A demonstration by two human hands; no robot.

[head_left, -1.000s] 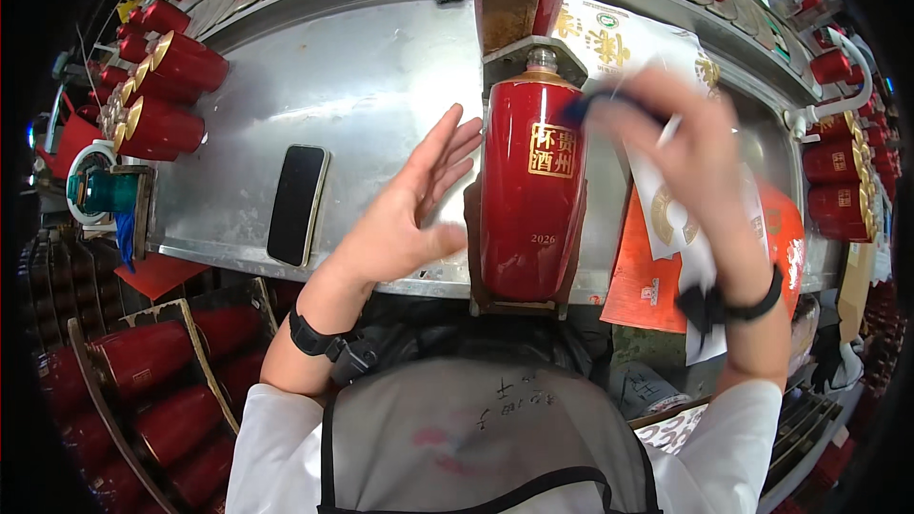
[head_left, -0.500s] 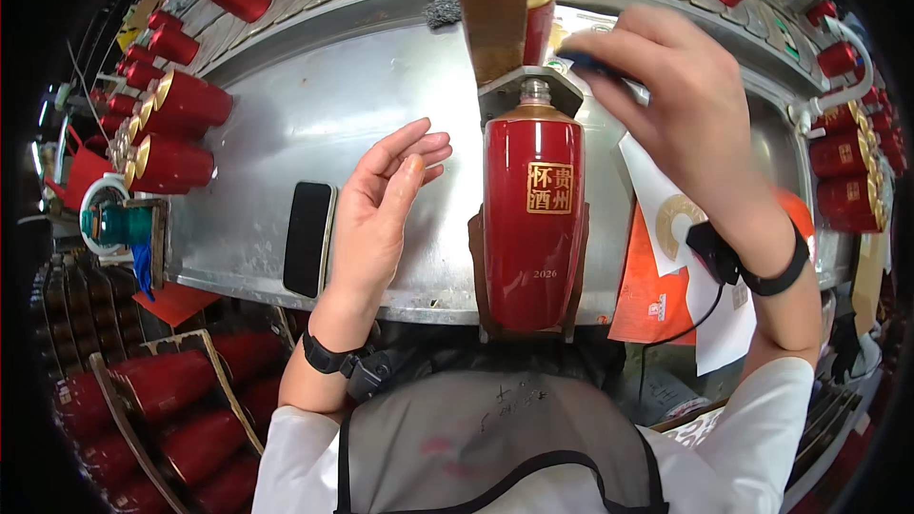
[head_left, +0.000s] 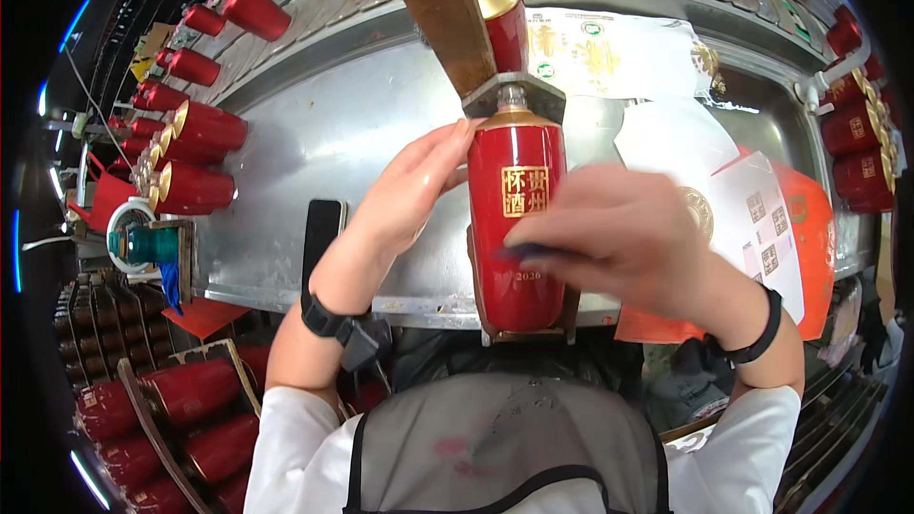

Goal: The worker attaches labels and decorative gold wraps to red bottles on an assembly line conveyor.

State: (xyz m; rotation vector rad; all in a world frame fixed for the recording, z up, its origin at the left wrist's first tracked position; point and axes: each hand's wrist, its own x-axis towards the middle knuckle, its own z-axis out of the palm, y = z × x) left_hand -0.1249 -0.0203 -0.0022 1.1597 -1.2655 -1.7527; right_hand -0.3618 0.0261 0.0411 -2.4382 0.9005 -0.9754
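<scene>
A glossy dark red bottle [head_left: 509,262] with gold characters and a gold shoulder lies in a brown cradle [head_left: 481,319] at the table's front edge. Its clear glass neck points away from me, against a grey metal stop [head_left: 545,93]. My left hand [head_left: 414,186] reaches to the bottle's left shoulder, fingers stretched out and fingertips at its side. Over the bottle's lower right front, my right hand [head_left: 619,238], smeared by motion, is closed on a small flat dark blue piece [head_left: 538,251]. Whether this piece touches the bottle I cannot tell.
A brown upright post [head_left: 433,9] rises beyond the bottle, beside another red bottle [head_left: 505,29]. Printed sheets [head_left: 647,81] and orange paper [head_left: 814,257] lie to the right. A phone [head_left: 324,228] is at the left. Red bottles [head_left: 205,124] line the left side; more fill crates below.
My right hand has come down from above the neck to the bottle's lower front with the blue piece. My left hand has moved right to the bottle's shoulder. The view has shifted slightly.
</scene>
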